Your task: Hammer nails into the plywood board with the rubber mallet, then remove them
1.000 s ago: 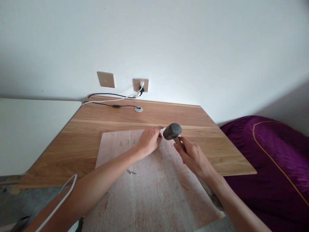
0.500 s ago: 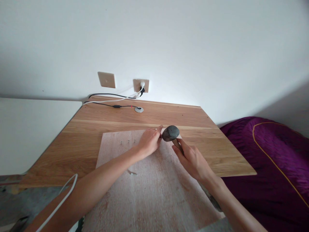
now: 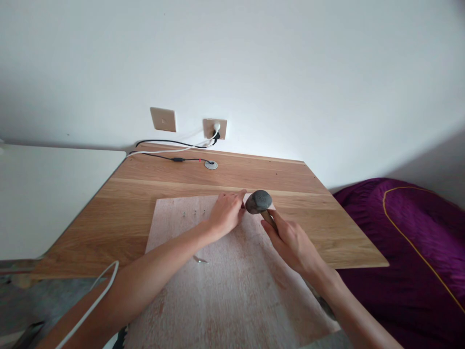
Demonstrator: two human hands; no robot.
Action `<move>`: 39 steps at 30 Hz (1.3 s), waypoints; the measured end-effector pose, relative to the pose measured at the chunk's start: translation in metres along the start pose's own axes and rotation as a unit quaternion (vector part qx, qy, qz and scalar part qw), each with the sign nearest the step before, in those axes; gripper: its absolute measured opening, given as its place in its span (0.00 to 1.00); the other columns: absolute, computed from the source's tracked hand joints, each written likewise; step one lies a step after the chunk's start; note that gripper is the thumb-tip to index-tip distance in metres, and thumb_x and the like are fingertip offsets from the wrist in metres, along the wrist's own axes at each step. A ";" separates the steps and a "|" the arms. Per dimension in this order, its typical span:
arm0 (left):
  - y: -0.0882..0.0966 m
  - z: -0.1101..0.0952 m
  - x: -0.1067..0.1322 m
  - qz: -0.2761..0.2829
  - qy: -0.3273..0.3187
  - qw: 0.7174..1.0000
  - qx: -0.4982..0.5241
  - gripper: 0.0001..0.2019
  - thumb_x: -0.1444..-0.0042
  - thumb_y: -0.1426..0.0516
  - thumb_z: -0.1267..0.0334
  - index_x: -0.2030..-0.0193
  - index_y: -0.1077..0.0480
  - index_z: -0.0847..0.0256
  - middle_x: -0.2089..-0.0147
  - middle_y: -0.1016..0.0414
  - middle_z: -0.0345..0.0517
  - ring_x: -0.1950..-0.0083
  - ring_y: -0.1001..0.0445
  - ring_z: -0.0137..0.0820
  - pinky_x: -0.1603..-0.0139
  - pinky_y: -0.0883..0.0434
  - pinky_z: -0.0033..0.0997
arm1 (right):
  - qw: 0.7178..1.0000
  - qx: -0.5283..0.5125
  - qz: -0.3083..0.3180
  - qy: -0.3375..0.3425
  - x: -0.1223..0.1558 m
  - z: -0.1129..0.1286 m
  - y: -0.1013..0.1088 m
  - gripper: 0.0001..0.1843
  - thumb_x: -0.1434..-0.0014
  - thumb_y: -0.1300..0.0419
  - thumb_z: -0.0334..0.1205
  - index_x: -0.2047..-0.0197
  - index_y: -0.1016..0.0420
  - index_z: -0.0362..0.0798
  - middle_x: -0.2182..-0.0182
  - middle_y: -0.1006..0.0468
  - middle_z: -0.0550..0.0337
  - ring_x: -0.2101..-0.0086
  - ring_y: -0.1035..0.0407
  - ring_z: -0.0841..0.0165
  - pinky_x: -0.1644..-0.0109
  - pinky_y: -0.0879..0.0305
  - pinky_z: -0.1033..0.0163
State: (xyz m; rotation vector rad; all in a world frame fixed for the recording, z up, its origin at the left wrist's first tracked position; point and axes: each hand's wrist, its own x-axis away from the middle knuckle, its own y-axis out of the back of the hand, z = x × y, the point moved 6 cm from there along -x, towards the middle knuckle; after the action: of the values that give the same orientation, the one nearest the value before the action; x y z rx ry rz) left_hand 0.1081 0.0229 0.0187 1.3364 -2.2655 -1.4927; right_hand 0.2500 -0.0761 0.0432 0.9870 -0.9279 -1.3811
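My right hand (image 3: 290,237) is wrapped round the wooden handle of a rubber mallet (image 3: 258,201), its dark head raised beside my left fingertips. My left hand (image 3: 228,212) rests near the far edge of a pale wooden board (image 3: 218,300). Its fingers are pinched together, and the mallet head partly covers them, so what they hold is hidden. Left of that hand, a short row of small nail-like pieces (image 3: 195,212) stands up from the board. One loose, shiny metal piece (image 3: 200,260), like a nail, lies nearer to me.
Under the board is a wood-grain tabletop (image 3: 327,213). Cables (image 3: 170,141) run along its back to a wall socket (image 3: 215,129). A white surface (image 3: 54,203) adjoins on the left, purple fabric (image 3: 407,252) on the right. A white cord (image 3: 98,303) crosses my left forearm.
The whole view has shifted slightly, moving the scene a little to the right. Both hands and the mallet keep nearly the same position over the board.
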 end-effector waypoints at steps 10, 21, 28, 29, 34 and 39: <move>-0.006 0.001 -0.002 0.031 -0.002 0.999 -0.031 0.29 0.40 0.46 0.80 0.32 0.35 0.64 0.52 0.16 0.53 0.48 0.18 0.42 0.46 0.24 0.41 | 1.000 -0.031 -0.003 0.001 0.000 0.000 -0.002 0.15 0.27 0.52 0.46 0.48 0.28 0.51 0.71 0.17 0.55 0.69 0.19 0.54 0.68 0.42 0.60; 0.070 -0.036 0.064 0.125 -0.210 0.966 -0.083 0.10 0.33 0.42 0.71 0.47 0.26 0.59 0.54 0.19 0.46 0.51 0.21 0.38 0.43 0.28 0.40 | 0.997 -0.069 -0.017 -0.035 0.030 -0.027 -0.009 0.20 0.28 0.53 0.51 0.46 0.28 0.50 0.70 0.15 0.52 0.68 0.18 0.51 0.67 0.36 0.58; 0.079 -0.021 0.141 0.183 -0.225 0.948 -0.130 0.10 0.37 0.40 0.73 0.52 0.24 0.58 0.54 0.19 0.45 0.52 0.21 0.37 0.45 0.27 0.38 | 0.992 -0.119 -0.019 -0.035 0.034 -0.017 -0.019 0.20 0.27 0.54 0.53 0.47 0.29 0.50 0.63 0.14 0.50 0.62 0.17 0.50 0.62 0.33 0.56; 0.078 -0.021 0.145 0.173 -0.220 0.950 -0.136 0.11 0.37 0.40 0.74 0.51 0.24 0.58 0.53 0.18 0.46 0.52 0.21 0.37 0.46 0.26 0.38 | 0.992 -0.121 -0.020 -0.034 0.034 -0.017 -0.019 0.20 0.27 0.54 0.53 0.47 0.29 0.50 0.64 0.14 0.50 0.63 0.18 0.50 0.62 0.33 0.56; 0.074 -0.029 0.150 0.134 -0.209 0.956 -0.158 0.13 0.37 0.41 0.77 0.50 0.25 0.58 0.53 0.19 0.47 0.52 0.22 0.38 0.50 0.26 0.39 | 0.996 -0.066 -0.017 -0.065 0.028 -0.035 -0.017 0.16 0.28 0.51 0.53 0.58 0.29 0.53 0.72 0.20 0.56 0.71 0.22 0.55 0.66 0.33 0.56; 0.081 -0.035 0.151 0.132 -0.247 0.945 -0.171 0.06 0.37 0.39 0.76 0.58 0.26 0.61 0.63 0.22 0.45 0.61 0.24 0.37 0.58 0.26 0.38 | 0.993 -0.011 -0.117 -0.004 0.027 -0.037 -0.009 0.12 0.30 0.45 0.51 0.60 0.27 0.53 0.53 0.23 0.46 0.50 0.25 0.51 0.44 0.29 0.45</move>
State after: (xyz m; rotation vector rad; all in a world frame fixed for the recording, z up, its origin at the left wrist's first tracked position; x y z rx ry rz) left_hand -0.0135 -0.0995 0.0484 0.5796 -2.1690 -2.1664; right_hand 0.2812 -0.1022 0.0209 1.0996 -0.8205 -1.5886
